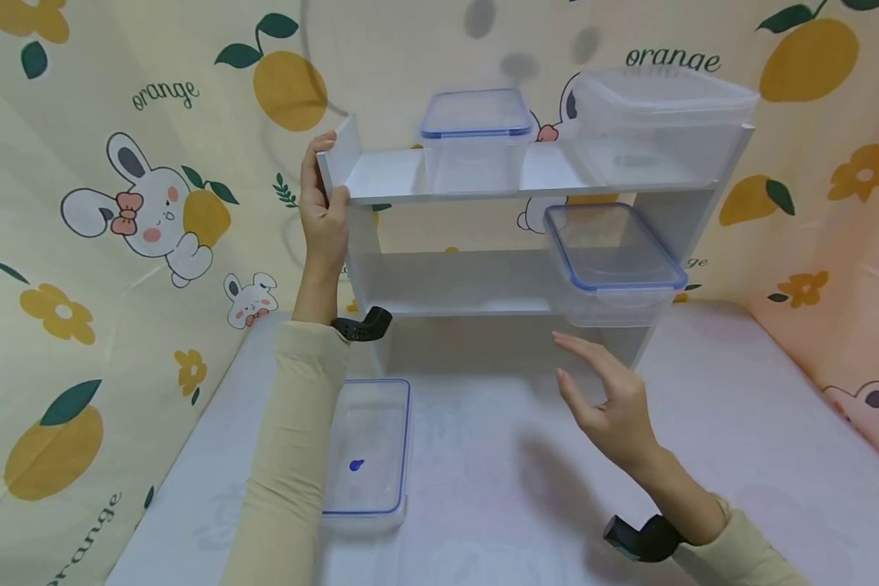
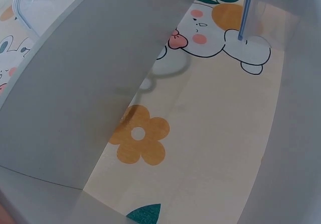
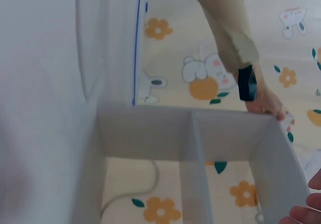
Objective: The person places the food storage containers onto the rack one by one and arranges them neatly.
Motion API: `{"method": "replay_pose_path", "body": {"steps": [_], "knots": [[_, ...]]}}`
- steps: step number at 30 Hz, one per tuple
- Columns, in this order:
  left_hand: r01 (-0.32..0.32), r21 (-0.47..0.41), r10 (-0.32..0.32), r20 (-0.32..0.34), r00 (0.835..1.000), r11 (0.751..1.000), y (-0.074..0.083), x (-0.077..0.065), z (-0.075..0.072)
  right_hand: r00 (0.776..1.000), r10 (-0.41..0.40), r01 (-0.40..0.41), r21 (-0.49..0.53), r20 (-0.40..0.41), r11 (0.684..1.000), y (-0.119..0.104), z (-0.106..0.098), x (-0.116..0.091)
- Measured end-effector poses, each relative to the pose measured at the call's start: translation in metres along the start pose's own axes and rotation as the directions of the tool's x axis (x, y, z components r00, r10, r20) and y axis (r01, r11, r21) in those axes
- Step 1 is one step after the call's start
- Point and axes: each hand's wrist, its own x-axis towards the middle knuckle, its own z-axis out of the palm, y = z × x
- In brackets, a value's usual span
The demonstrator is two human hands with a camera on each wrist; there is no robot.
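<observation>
A white shelf unit (image 1: pixel 469 285) with two boards stands on the table. My left hand (image 1: pixel 324 212) grips the top of its left side panel, thumb at the front and fingers over the outer edge. My right hand (image 1: pixel 618 411) is in the air in front of the lower opening, thumb and fingers apart, holding nothing. Nearest to it is a clear food container (image 1: pixel 618 248) with a blue-rimmed lid, which sticks out over the middle board's front edge. In the right wrist view, a few right-hand fingers (image 3: pixel 306 214) show at the lower right corner.
On the top board stand a blue-rimmed clear container (image 1: pixel 476 134) and a larger box with a whitish lid (image 1: pixel 659 122). Another blue-rimmed container (image 1: pixel 369 439) lies on the table (image 1: pixel 476 488) beside the left forearm. A patterned cloth (image 1: pixel 154 325) hangs behind and at the sides.
</observation>
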Motion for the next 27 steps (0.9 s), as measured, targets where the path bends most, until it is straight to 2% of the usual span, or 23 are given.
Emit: {"method": "replay_pose_path", "body": {"steps": [5,14,19,21,23,27], "knots": [[-0.004,-0.009,0.004,0.003,1.000,1.000,0.000,0.001,0.001,0.997,0.055,-0.056,0.021,0.045,0.998,-0.004,0.007,-0.006],[-0.009,-0.027,0.009,0.010,1.000,1.000,-0.001,0.003,0.003,0.979,0.144,-0.154,0.058,0.142,0.986,-0.009,0.019,-0.018],[-0.009,-0.026,0.010,0.012,1.000,1.000,0.000,0.002,0.003,0.963,0.183,-0.212,0.134,0.198,0.968,-0.011,0.032,-0.029],[-0.001,-0.025,0.001,0.010,1.000,1.000,0.000,0.002,0.003,0.944,0.231,-0.272,0.162,0.235,0.948,-0.013,0.037,-0.033],[0.008,-0.019,-0.008,0.007,1.000,1.000,0.002,0.001,0.002,0.914,0.290,-0.348,0.182,0.284,0.920,-0.015,0.042,-0.037],[0.024,-0.012,-0.024,0.000,1.000,1.000,0.004,0.000,0.001,0.824,0.400,-0.508,0.210,0.401,0.835,-0.017,0.049,-0.045]]}}
